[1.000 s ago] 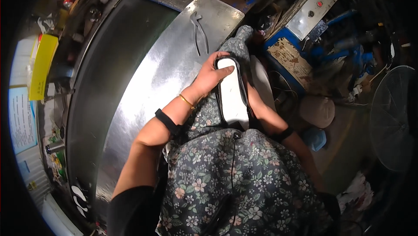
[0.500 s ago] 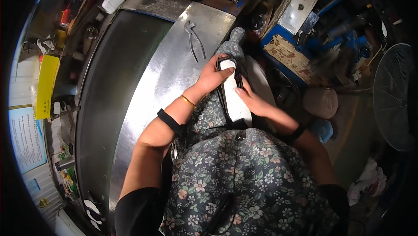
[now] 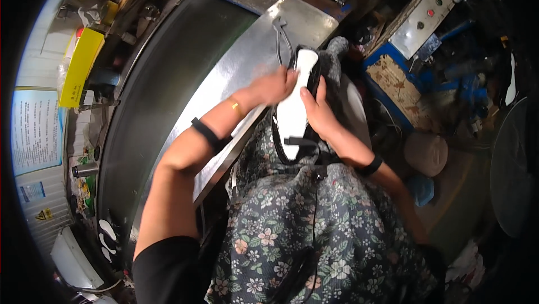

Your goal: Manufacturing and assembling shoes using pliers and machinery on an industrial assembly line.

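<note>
Head view: black shoe (image 3: 296, 107) with white sole facing up lies over the lap at the edge of the steel table (image 3: 236, 74), right hand (image 3: 319, 114) clasped on its side, left hand (image 3: 276, 86) blurred at its upper rim, grasp unclear; sole seems seated, pressing apparently unfinished; pliers (image 3: 281, 37) untouched.

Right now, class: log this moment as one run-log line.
left hand: on shoe sole upper edge | right hand: holds sole's right side | sole: white face up, over lap | pliers: on metal table
</note>
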Tool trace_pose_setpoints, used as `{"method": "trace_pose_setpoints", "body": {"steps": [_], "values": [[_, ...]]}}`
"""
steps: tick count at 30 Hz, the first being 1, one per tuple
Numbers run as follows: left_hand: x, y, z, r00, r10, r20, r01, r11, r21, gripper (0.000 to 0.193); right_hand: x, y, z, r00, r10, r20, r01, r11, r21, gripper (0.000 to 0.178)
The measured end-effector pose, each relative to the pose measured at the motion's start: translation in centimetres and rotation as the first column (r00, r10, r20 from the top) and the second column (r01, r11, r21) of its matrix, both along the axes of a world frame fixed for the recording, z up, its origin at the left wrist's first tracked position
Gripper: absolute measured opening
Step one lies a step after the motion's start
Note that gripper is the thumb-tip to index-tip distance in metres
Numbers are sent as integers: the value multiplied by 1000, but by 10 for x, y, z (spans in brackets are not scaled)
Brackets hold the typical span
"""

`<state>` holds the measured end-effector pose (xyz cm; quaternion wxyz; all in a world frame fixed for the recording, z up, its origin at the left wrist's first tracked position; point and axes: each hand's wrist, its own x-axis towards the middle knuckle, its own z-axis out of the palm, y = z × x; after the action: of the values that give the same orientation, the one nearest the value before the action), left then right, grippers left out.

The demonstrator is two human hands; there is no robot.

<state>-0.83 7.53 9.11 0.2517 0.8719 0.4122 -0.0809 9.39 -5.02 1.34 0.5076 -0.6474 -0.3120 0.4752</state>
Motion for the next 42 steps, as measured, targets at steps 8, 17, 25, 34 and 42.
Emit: {"method": "trace_pose_setpoints", "body": {"steps": [8,17,25,34,42], "values": [[-46,-41,-61,929,274,247,-139,881,-452,69,8,-13,-10,967,-31,252,27,999,21,80],[34,40,-32,972,180,151,-179,984,-16,81,73,79,28,974,-30,226,15,998,68,57],[33,10,1,999,-36,-18,38,997,67,51,84,91,8,686,59,725,-126,991,39,38],[-44,-75,-41,512,828,227,345,43,-937,91,104,99,-23,990,-141,25,130,961,245,42],[-101,-14,-45,810,144,568,-187,982,18,93,302,-15,125,656,-133,743,39,989,143,25]]}}
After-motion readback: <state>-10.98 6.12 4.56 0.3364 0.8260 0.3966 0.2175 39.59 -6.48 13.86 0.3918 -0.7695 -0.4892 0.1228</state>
